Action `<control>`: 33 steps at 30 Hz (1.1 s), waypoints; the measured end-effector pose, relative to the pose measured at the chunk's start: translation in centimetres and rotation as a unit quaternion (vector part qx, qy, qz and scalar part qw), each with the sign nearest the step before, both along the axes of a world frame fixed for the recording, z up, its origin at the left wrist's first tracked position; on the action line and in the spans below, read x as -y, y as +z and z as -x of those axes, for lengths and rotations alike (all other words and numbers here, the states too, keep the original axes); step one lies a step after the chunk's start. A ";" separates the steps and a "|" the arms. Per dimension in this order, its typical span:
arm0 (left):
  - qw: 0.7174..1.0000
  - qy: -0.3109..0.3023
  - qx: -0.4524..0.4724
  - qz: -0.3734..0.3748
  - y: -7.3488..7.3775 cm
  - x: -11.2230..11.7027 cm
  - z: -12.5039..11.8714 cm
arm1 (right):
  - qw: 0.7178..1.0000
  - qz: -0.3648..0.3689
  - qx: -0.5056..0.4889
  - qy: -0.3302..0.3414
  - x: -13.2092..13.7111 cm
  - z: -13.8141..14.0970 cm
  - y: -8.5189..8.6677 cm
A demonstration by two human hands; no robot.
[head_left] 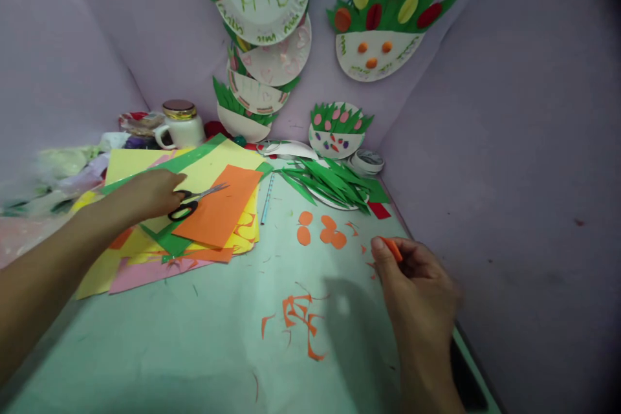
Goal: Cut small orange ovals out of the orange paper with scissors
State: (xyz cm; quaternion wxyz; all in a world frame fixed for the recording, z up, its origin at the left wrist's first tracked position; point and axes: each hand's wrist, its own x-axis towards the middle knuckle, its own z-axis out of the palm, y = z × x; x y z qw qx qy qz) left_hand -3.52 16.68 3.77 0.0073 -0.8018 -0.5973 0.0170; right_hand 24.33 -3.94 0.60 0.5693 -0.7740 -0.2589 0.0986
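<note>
At the left, my left hand [158, 193] is over the paper pile with its fingers closed at the handle of a pair of black-handled scissors [184, 210]. The slightly parted blades point right, over an orange paper sheet [220, 207]. My right hand [417, 278] pinches a small piece of orange paper [392, 248] between thumb and fingers, above the right side of the table. Several orange paper ovals [304, 235] lie just left of that hand. Thin orange paper scraps [295, 310] are scattered nearer to me.
Green paper leaves [334, 184] are heaped on a white plate at the back. Beside them lie a blue pencil [267, 199] and a roll of tape [367, 162]. A white lidded mug [180, 129] stands at back left. Decorated paper plates [376, 55] hang on the wall.
</note>
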 end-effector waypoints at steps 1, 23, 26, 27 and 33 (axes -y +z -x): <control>0.999 -0.023 -0.002 -0.022 0.3 0.9 -0.7 | 0.999 -0.039 -0.025 -0.007 0.0 0.0 0.1; 0.893 -0.445 0.067 0.030 -6.9 8.1 -17.5 | 0.959 -0.215 -0.184 -0.031 0.3 -1.0 1.1; 0.895 -0.440 0.067 0.026 -7.5 7.8 -17.4 | 0.956 -0.218 -0.194 -0.035 0.2 -1.2 1.1; 0.901 -0.428 0.070 0.021 -7.5 7.5 -17.4 | 0.956 -0.218 -0.193 -0.037 0.2 -1.2 1.0; 0.895 -0.433 0.102 0.009 -6.0 7.2 -19.5 | 0.962 -0.214 -0.168 -0.032 0.4 -1.2 1.1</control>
